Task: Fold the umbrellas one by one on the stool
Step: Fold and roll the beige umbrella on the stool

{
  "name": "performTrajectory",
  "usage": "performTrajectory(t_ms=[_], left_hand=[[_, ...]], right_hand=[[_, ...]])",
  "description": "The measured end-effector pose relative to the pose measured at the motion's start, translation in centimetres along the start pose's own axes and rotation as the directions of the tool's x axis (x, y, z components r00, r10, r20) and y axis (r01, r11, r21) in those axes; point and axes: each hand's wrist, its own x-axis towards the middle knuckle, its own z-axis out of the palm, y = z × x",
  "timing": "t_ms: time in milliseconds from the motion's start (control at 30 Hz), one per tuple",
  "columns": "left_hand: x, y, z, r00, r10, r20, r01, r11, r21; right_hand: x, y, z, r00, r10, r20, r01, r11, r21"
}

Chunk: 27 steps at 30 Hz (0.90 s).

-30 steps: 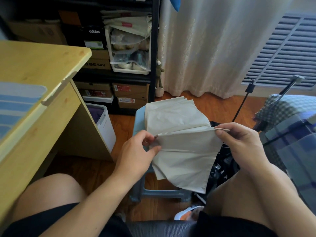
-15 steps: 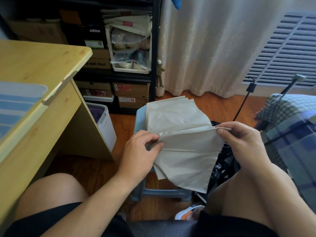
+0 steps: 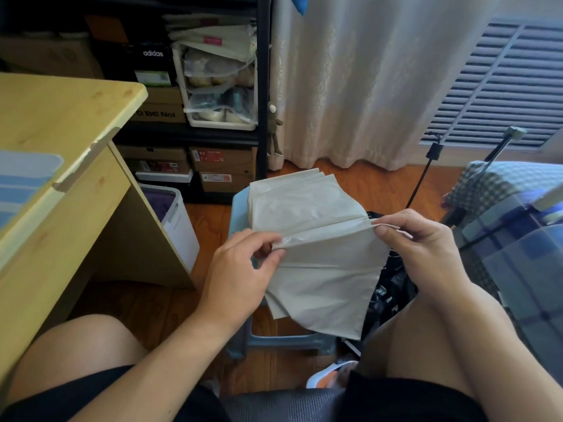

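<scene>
Over the blue stool (image 3: 240, 205), seen from the head view, the beige umbrella (image 3: 316, 269) lies spread in pleats, left hand (image 3: 240, 278) and right hand (image 3: 426, 248) each pinching one crease end — thin, limp, probably slippery fabric, best held along its stiffer ribbed folds.

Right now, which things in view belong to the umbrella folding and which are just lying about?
In the job:
beige fabric umbrella, pinched along one fold
left hand
right hand
pale blue plastic stool under it

Lying about:
light wooden desk
black shelf of shoe boxes
white storage bin
blue checked bedding
</scene>
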Motion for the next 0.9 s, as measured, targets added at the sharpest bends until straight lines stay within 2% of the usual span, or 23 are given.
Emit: performTrajectory(t_ms=[100,300,500,900], left_hand=[[0.39,-0.15,-0.07,0.999,-0.027,-0.019,0.027,1.000,-0.002],[0.91,0.43,-0.36,0.999,-0.043,0.028,0.047,0.988,-0.148],[0.68,0.06,-0.54,0.997,-0.072,-0.042,0.068,0.994,-0.088],[0.27,0.38,-0.26,0.985,-0.172,0.010,0.171,0.971,-0.166]], right_hand=[[0.12,0.13,-0.13,0.999,-0.042,-0.017,0.041,0.998,-0.036],[0.70,0.21,-0.46,0.998,-0.048,0.028,0.045,0.995,0.091],[0.70,0.47,-0.29,1.000,-0.025,0.002,0.025,0.996,0.082],[0.30,0.20,-0.06,0.998,-0.005,-0.056,0.012,0.992,0.124]])
